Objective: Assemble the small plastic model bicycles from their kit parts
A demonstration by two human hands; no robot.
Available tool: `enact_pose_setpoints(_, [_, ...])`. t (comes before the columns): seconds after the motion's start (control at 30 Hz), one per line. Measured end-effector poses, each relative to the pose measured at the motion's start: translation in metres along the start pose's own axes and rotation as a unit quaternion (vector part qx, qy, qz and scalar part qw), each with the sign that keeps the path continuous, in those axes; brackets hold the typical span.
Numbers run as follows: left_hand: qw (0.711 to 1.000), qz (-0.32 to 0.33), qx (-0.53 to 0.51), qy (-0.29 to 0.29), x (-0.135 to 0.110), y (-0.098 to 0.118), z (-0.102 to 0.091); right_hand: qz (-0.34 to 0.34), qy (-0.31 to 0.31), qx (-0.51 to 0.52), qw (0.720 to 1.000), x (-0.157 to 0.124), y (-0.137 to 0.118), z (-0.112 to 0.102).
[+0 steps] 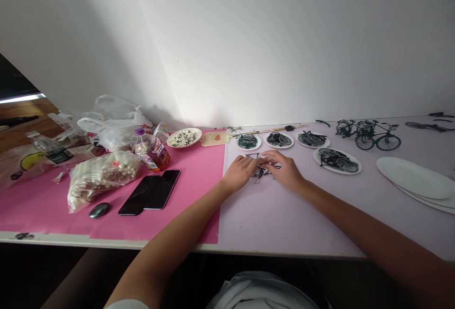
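My left hand (239,172) and my right hand (285,169) meet on the pale lilac table cover, fingers curled around a small dark bicycle-model frame (261,172) lying between them. Both hands pinch parts of it; the exact piece under the fingertips is too small to make out. Behind them stand several white plates of tiny parts: green ones (248,141), black ones (279,139), and grey-black ones (312,139), plus a larger plate (337,160) to the right.
Finished model bicycles (369,135) stand at the back right, beside stacked empty white plates (414,178). On the pink sheet at left lie two phones (151,194), a bagged snack (101,175), a bottle (152,150), a bowl (184,137) and plastic bags (112,124).
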State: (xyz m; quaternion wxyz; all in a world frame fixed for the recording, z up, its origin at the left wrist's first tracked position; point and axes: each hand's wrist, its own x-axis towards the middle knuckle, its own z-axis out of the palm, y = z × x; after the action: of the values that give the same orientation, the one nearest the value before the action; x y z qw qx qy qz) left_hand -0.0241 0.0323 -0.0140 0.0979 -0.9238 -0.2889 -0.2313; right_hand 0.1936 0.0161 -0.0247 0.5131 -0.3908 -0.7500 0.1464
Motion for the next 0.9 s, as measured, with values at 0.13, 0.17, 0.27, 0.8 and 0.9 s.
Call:
enact_pose_setpoints(0.13, [0.999,0.032,0.043,-0.003,0.001,0.002,-0.005,-0.015,0.005,-0.011,1.0,0.0,0.0,-0.001])
enact_pose_setpoints(0.17, [0.998,0.037,0.049,-0.004,0.001,0.002,-0.006,-0.022,0.006,-0.017,1.0,0.0,0.0,-0.001])
enact_pose_setpoints(0.27, [0.997,0.038,0.064,-0.01,0.001,0.003,-0.008,-0.042,0.011,-0.04,0.998,0.001,0.002,0.0])
enact_pose_setpoints(0.8, [1.0,0.015,0.027,0.005,-0.001,-0.002,0.003,-0.024,0.017,0.0,1.0,-0.001,-0.013,0.0])
enact_pose_setpoints(0.9, [1.0,0.005,0.006,0.01,-0.001,-0.002,0.005,-0.015,0.015,0.007,1.0,0.0,-0.014,0.0])
